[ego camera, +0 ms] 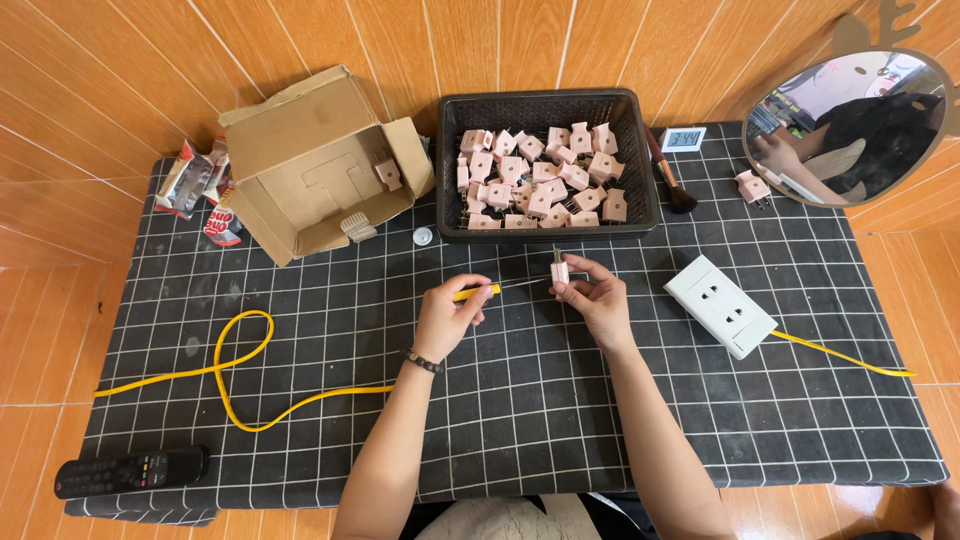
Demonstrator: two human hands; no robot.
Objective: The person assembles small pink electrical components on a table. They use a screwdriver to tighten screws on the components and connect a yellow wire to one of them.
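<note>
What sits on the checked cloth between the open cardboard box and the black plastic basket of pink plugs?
In the head view, a small round white cap lies on the cloth between the cardboard box and the black basket; nothing else shows there.

Between our hands and the table's near edge we see bare checked cloth (540, 400), with open room to pass there. Straight ahead the black basket (450, 160) full of pink plugs (540, 180) blocks the way, with the open cardboard box (320, 160) just beside it on the left. To the left the yellow cable (240, 360) loops across the cloth; to the right lies the white socket block (720, 305), and a round mirror (850, 125) crowds the far right corner.
</note>
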